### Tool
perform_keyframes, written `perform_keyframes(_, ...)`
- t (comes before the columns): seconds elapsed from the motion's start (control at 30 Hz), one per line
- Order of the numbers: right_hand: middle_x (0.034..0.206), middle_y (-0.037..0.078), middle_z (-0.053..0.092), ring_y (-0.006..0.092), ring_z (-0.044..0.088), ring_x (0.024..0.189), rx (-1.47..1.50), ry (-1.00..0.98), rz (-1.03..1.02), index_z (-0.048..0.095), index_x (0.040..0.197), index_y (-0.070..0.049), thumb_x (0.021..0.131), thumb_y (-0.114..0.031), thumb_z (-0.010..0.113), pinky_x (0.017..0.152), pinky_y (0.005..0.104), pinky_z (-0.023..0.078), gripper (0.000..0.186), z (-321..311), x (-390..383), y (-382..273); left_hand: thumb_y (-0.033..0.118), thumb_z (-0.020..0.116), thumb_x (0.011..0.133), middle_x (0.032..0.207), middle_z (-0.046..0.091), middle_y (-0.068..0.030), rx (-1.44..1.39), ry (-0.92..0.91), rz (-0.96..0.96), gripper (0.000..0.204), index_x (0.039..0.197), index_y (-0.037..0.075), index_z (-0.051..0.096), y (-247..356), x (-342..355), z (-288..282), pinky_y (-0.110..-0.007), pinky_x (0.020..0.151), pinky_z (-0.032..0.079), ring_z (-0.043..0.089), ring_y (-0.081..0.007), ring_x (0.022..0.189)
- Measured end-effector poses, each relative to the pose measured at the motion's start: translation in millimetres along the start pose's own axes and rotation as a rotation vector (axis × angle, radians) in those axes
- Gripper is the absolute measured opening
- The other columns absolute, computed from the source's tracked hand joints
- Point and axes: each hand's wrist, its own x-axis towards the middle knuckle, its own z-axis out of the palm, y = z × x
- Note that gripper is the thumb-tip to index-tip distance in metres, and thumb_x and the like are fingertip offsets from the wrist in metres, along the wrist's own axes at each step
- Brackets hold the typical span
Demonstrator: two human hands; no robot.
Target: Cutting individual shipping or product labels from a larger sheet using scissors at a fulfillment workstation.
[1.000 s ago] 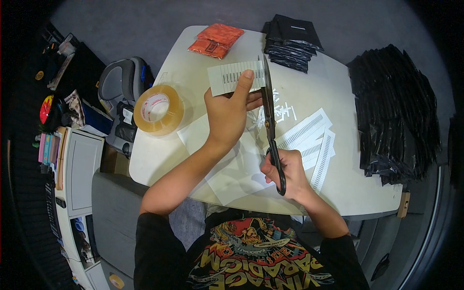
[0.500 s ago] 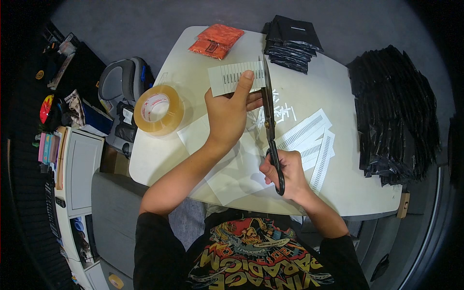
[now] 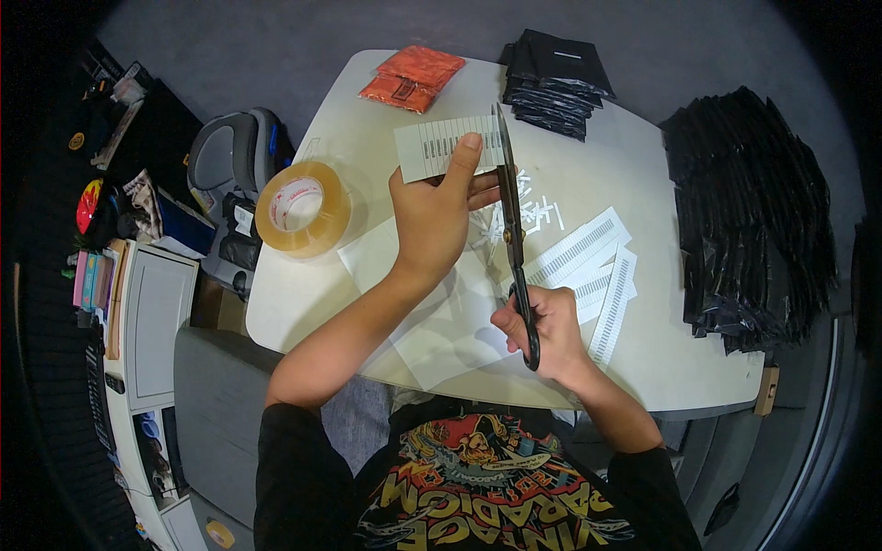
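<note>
My left hand (image 3: 432, 220) pinches a pale printed paper strip (image 3: 418, 147), thumb on top, at the table's middle. Long black scissors (image 3: 514, 253) are gripped by my right hand (image 3: 551, 335), their blades upright along the strip's right end. Small white paper slivers (image 3: 542, 209) are scattered beneath the blades. Several printed label strips (image 3: 616, 285) lie fanned out to the right. A plain white sheet (image 3: 432, 354) is partly hidden under my hands and forearm. A wide roll of clear tape (image 3: 326, 225) lies left of my left hand.
Orange plastic packets (image 3: 413, 69) and a black bag stack (image 3: 551, 69) sit at the back of the white table (image 3: 322, 119). A larger black bag pile (image 3: 749, 211) occupies the right. Left of the table are a grey chair (image 3: 220, 151) and a white cabinet (image 3: 161, 321).
The scissor blade tips have drawn closer together at the strip's end, and my right thumb has shifted slightly left. My left hand and the strip stay in place.
</note>
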Motion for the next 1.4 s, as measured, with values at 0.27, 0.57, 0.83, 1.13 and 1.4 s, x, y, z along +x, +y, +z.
perform_keyframes(0.27, 0.047, 0.005, 0.052, 0.0091, 0.049, 0.044, -0.027, 0.006, -0.011, 0.058, 0.065, 0.001, 0.084, -0.027, 0.082, 0.043, 0.0292, 0.039, 0.041, 0.1, -0.3, 1.4, 0.024, 0.061, 0.101, 0.102, 0.07, -0.0167, 0.013, 0.003, -0.003, 0.035, 0.113, -0.009, 0.06, -1.1, 0.1, -1.1, -0.032, 0.072, 0.064, 0.075, -0.0291, 0.088)
perform_keyframes(0.57, 0.046, 0.005, 0.052, 0.0096, 0.048, 0.044, -0.046, 0.025, -0.015, 0.058, 0.063, 0.0, 0.083, -0.027, 0.083, 0.043, 0.0295, 0.039, 0.042, 0.9, -0.6, 0.7, 0.023, 0.061, 0.101, 0.102, 0.07, -0.0173, -0.018, -0.016, 0.006, 0.035, 0.113, -0.009, 0.06, -1.5, 0.5, -1.1, -0.033, 0.073, 0.064, 0.075, -0.029, 0.089)
perform_keyframes(0.83, 0.044, 0.005, 0.052, 0.0097, 0.047, 0.041, -0.059, 0.047, -0.01, 0.059, 0.061, 0.0, 0.083, -0.026, 0.083, 0.042, 0.0288, 0.038, 0.042, 2.0, -1.7, -1.8, 0.024, 0.06, 0.101, 0.102, 0.07, -0.0183, -0.018, -0.009, 0.01, 0.036, 0.113, -0.01, 0.059, 1.4, 0.4, -1.2, -0.033, 0.072, 0.064, 0.075, -0.0292, 0.088)
perform_keyframes(1.13, 0.06, 0.001, 0.057, 0.009, 0.058, 0.055, -0.017, -0.159, -0.1, 0.058, 0.074, 0.0, 0.088, -0.04, 0.077, 0.051, 0.0234, 0.044, 0.046, -11.4, 2.7, 7.5, 0.024, 0.063, 0.099, 0.1, 0.07, -0.0184, 0.006, 0.022, -0.011, 0.037, 0.111, -0.01, 0.059, 4.4, 0.9, -2.0, -0.034, 0.068, 0.064, 0.075, -0.0301, 0.083)
perform_keyframes(1.4, 0.05, 0.003, 0.048, 0.0092, 0.043, 0.047, 0.031, -0.067, -0.093, 0.057, 0.068, -0.002, 0.08, -0.023, 0.082, 0.046, 0.0286, 0.035, 0.035, -3.8, 2.1, 11.5, 0.023, 0.066, 0.097, 0.098, 0.07, -0.0176, -0.025, 0.018, -0.009, 0.035, 0.109, -0.009, 0.061, -0.5, 2.3, -3.8, -0.033, 0.068, 0.064, 0.075, -0.0293, 0.083)
